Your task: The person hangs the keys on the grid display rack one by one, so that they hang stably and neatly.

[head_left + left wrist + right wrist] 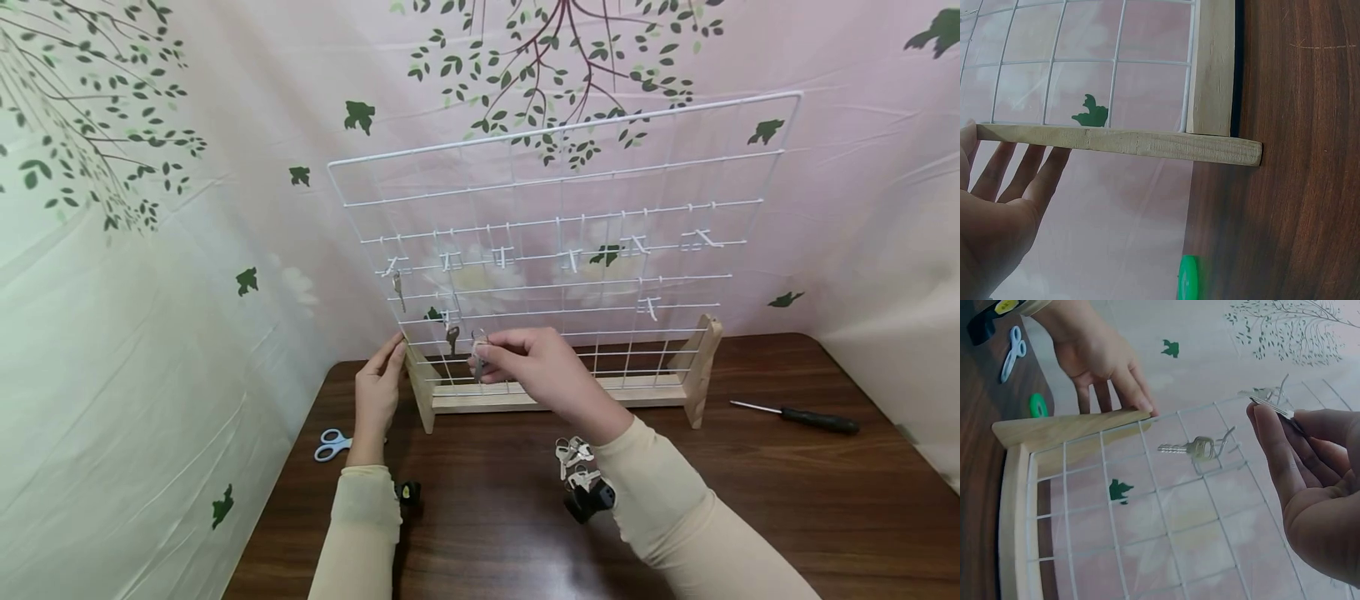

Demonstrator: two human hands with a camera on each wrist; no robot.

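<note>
A white wire grid rack (562, 127) stands in a wooden base on the table. My left hand (377, 404) grips the upper end of the rack's left wooden support (1129, 142), thumb on one side and fingers on the other. In front of the grid's lower left, my right hand (551, 371) pinches a silver key (1272, 407) between thumb and fingers. One key (398, 293) hangs on the far-left hook of the upper row. Another key (452, 338) hangs from a lower hook, just left of my right hand.
Several loose keys (574, 452) lie on the table below my right wrist. Blue-handled scissors (330, 446) are at the left, near a green round object (1189, 278). A black-handled screwdriver (821, 420) lies at the right. Bare white hooks (573, 260) project from the grid.
</note>
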